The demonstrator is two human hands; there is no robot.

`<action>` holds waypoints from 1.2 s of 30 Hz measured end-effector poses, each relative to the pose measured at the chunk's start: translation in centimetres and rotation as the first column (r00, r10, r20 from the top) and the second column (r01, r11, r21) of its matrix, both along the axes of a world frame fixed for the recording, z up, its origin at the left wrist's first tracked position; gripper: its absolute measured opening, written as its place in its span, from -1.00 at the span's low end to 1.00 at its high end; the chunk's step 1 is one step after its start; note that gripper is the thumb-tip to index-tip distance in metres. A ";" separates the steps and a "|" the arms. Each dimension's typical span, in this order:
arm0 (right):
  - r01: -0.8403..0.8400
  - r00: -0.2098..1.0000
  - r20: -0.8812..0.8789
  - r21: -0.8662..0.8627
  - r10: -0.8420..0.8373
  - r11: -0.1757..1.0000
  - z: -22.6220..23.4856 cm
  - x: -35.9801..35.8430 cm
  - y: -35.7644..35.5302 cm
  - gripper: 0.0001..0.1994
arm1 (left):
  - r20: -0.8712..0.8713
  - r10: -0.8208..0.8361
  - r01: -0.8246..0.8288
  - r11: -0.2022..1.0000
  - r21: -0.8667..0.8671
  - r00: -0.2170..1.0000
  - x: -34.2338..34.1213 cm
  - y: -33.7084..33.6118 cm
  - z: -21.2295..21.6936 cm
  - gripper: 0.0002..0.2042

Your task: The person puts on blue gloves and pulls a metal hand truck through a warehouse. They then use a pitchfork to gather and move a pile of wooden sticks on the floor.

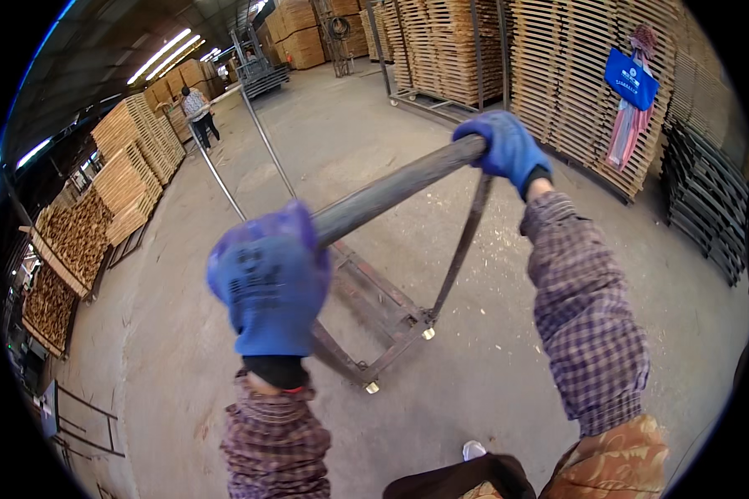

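I have the blue-gloved left hand (pixel 270 270) and blue-gloved right hand (pixel 506 150) both curled tight around the dark round handlebar (pixel 399 187), well apart, its wheeled metal cart (pixel 394 345) below it on the concrete floor (pixel 483 378).

Cart (pixel 401 186) between wood stacks (pixel 137 185) left and right

A blue bag (pixel 632 79) hangs against a tall stack of wooden slats (pixel 562 83), with a pink striped cloth (pixel 626 137) directly below it. To the bag's right and lower sits a pile of black pieces (pixel 707 204). Left of the bag stands a rack (pixel 478 58) of boards (pixel 433 50); well farther left are a forklift (pixel 262 75), another person (pixel 196 106), pale timber stacks (pixel 133 179) and short wood pieces (pixel 79 237).
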State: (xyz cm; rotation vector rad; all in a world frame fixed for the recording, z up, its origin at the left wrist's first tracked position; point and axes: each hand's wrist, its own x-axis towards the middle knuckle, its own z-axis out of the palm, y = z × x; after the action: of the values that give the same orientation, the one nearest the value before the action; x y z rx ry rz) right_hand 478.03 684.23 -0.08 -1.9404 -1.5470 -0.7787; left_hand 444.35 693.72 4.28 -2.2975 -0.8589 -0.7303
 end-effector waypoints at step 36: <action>0.054 0.999 -0.003 -0.025 -0.054 0.998 5.2 0.6 47.4 -0.74 | -0.013 0.031 -0.029 0.984 0.178 0.999 -1.0 45.3 5.5 -0.80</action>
State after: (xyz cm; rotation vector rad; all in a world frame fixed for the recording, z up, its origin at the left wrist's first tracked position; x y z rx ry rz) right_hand 478.65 731.63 5.12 -2.0081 -1.5148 -0.7811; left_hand 443.34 739.04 9.82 -2.1251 -0.7861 -0.7436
